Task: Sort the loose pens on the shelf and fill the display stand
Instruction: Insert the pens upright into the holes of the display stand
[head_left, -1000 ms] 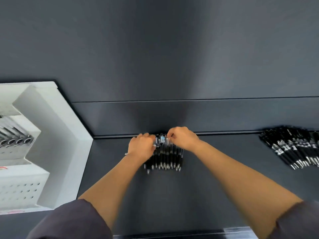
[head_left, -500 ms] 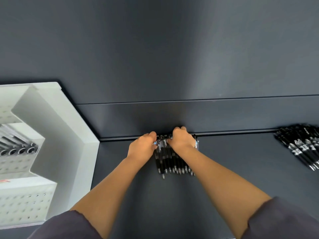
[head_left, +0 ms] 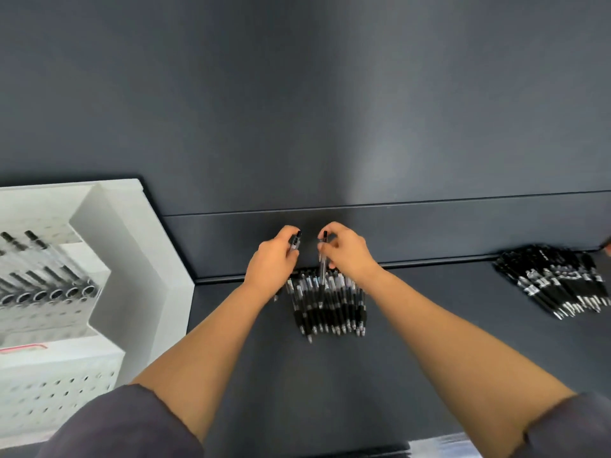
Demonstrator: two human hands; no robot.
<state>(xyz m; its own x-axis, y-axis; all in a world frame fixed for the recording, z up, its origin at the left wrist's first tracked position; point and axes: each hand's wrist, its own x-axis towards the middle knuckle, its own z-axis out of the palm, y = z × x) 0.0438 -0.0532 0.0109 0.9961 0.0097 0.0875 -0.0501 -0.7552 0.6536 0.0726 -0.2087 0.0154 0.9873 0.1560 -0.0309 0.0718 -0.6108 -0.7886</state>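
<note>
**Pens [head_left: 330, 305] rowed on shelf [head_left: 429, 342]; one more in each hand**

L hand [head_left: 271, 262] pinches a black-capped pen [head_left: 295, 241], clear barrel mostly hidden by fingers. R hand [head_left: 347, 256] pinches a second pen [head_left: 323, 259] upright, tip down among the row. Both hands lay low on the row 0.5 s ago, now raised. Row: black grips, metal tips, matte dark shelf. Left of row: white perforated display stand [head_left: 125, 246], blurred, cut off. Far right of row: loose pile [head_left: 558, 282], cropped.
</note>
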